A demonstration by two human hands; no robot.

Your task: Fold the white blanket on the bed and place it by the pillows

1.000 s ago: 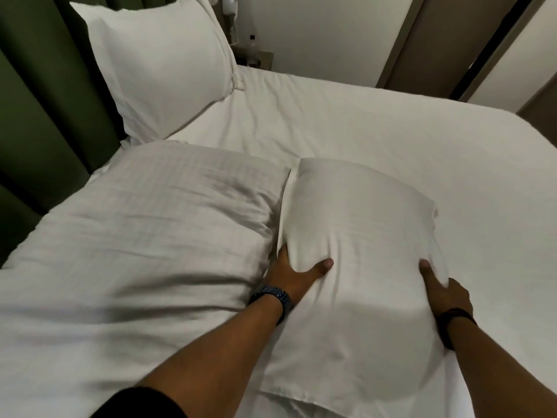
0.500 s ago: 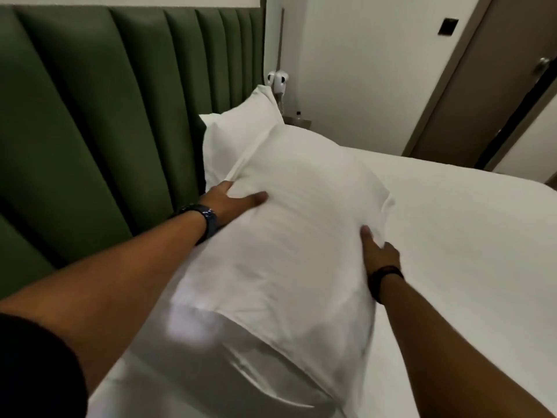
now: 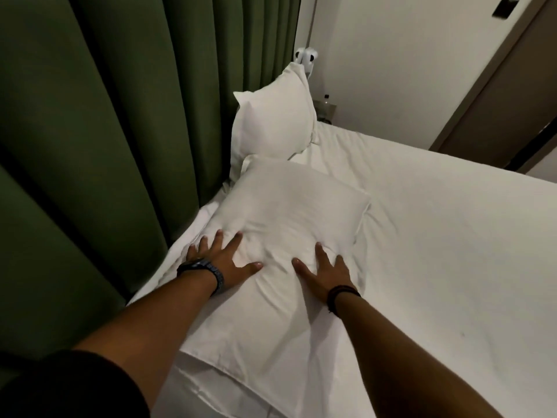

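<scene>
Both our hands, left hand [image 3: 224,263] and right hand [image 3: 324,271], press flat with fingers spread on the near pillow [image 3: 286,212] lying on the bed [image 3: 437,236]; we cannot pick out the blanket here.

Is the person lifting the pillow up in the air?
No, the near pillow lies flat on the bed while the left hand and right hand press on top with spread fingers.

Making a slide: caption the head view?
Both hands, left and right, press flat on a white pillow beside a green headboard.
</scene>
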